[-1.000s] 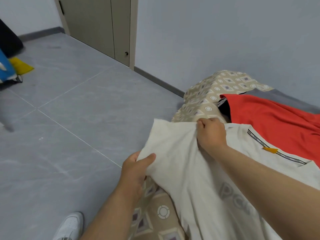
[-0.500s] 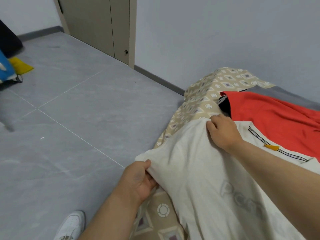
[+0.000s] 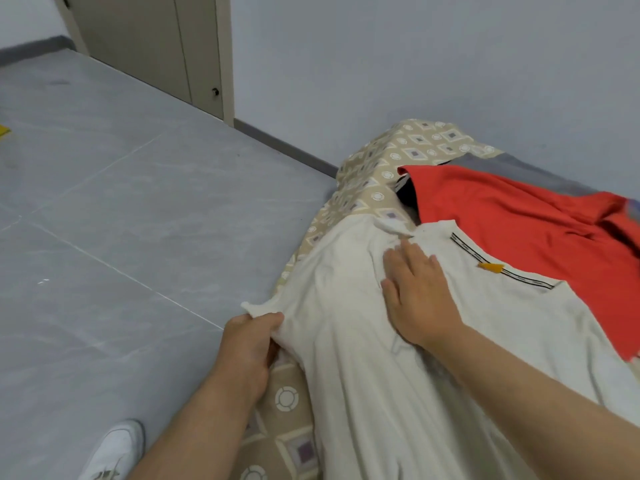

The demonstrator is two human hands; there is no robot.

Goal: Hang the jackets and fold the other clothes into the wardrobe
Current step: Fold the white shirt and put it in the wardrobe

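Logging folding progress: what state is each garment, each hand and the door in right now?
white T-shirt, spread on the bed.
left hand, grips the shirt's near edge.
right hand, flat, pressing on the shirt.
red garment, lying rumpled, unfolded.
beige door, closed.

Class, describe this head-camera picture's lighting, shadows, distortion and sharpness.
Head view: soft, even light, no glare; faint shadow beside the right hand on the white shirt; the wide-angle lens makes the door frame lean; the shoe looks slightly soft.
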